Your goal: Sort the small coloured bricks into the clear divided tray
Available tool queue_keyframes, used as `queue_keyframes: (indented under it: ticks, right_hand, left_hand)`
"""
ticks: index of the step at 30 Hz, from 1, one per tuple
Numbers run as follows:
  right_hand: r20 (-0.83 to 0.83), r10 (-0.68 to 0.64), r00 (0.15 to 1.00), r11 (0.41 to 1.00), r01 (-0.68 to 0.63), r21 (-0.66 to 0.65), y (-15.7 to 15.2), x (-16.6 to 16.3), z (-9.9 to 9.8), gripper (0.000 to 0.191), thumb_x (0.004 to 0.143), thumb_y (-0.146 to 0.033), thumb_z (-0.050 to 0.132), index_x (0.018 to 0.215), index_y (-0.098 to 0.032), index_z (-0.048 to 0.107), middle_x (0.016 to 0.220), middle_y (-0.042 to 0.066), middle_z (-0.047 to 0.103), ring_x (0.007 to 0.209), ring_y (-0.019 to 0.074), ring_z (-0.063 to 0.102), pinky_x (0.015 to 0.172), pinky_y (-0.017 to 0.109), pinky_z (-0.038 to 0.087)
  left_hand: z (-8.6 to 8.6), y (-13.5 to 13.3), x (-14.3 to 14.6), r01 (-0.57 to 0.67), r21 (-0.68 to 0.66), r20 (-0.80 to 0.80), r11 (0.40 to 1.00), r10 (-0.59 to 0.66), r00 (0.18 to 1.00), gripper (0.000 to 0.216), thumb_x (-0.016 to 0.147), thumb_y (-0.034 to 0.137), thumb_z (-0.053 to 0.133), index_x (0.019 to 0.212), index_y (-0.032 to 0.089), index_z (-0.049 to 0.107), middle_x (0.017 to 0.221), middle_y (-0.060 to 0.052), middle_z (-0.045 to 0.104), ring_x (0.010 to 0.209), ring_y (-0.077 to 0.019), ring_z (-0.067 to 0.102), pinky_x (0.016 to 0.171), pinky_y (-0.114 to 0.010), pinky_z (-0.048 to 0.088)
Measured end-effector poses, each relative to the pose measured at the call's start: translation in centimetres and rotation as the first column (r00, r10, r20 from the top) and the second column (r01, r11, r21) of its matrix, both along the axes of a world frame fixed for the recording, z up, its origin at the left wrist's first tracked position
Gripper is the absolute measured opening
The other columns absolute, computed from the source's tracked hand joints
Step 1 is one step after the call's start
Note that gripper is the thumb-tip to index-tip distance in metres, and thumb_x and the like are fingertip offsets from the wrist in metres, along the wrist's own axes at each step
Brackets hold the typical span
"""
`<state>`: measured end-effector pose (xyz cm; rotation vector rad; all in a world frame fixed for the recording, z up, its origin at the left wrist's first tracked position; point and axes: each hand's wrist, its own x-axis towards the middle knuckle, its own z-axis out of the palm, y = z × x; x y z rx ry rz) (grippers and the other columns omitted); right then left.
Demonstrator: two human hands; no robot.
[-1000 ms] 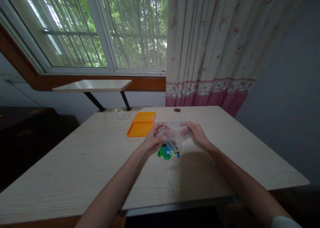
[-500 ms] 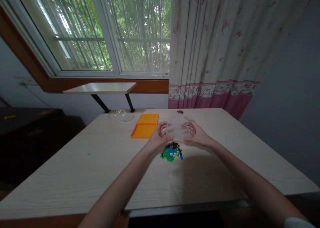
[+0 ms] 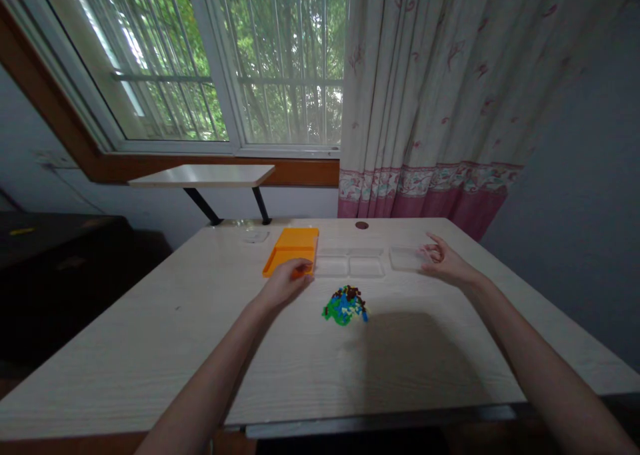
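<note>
A: Status of hands?

B: I see the left hand [image 3: 285, 283] resting on the orange tray [image 3: 291, 247], apparently gripping nothing. The right hand [image 3: 443, 258] is loosely curled at a clear tray [image 3: 406, 258]; grasp cannot be confirmed.

A: Beads?

B: The bead pile [image 3: 345, 305] lies mid-table [image 3: 150, 348], below the twin clear tray [image 3: 350, 266]. I advise low, slow moves; open room all around it.

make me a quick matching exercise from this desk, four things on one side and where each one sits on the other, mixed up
Things:
1. orange tray
2. pile of small coloured pieces
3. clear lid
4. clear two-part tray

Places:
A. at the right hand's fingertips
B. between the orange tray and the clear lid
C. under the left hand's fingers
D. loose on the desk, nearer the person than the trays

Pairs: 1-C, 2-D, 3-A, 4-B
</note>
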<state>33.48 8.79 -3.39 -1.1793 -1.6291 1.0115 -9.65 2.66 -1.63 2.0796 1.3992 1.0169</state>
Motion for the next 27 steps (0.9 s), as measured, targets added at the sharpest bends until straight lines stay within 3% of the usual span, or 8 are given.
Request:
queue_keyframes:
  ticks: [4,10,27]
  right_hand:
    - [0.047,0.045,0.998,0.999,-0.044,-0.028,0.4,-0.3,-1.2,0.108,0.052,-0.036,0.078,0.137,-0.026,0.012,0.115,0.014,0.043,0.113,0.0281,0.047,0.082,0.04,0.05]
    - [0.136,0.107,0.985,0.99,-0.117,0.073,0.9,-0.6,-2.4,0.112,0.052,-0.035,0.079,0.138,-0.022,0.008,0.109,0.012,0.049,0.114,0.0239,0.045,0.101,0.044,0.03]
    - [0.261,0.065,0.963,0.986,-0.103,0.134,0.8,-1.8,-3.0,0.105,0.059,-0.041,0.074,0.138,-0.021,0.009,0.116,0.014,0.05,0.114,0.0241,0.046,0.099,0.044,0.032]
  left_hand:
    - [-0.4,0.6,0.2,0.046,0.027,-0.111,0.999,-0.043,0.993,0.029,0.074,0.031,0.054,0.098,0.018,0.063,0.095,-0.009,0.064,0.088,-0.0221,0.057,0.081,-0.033,0.043]
    - [-1.1,1.3,0.3,0.073,0.066,-0.219,0.995,-0.057,0.974,0.026,0.08,0.031,0.047,0.093,0.017,0.065,0.093,-0.009,0.064,0.087,-0.0216,0.057,0.08,-0.031,0.042]
    - [-0.8,0.9,-0.8,0.029,0.052,-0.267,0.998,-0.014,0.964,0.025,0.078,0.035,0.05,0.084,0.015,0.065,0.086,-0.008,0.066,0.081,-0.0194,0.059,0.075,-0.029,0.044]
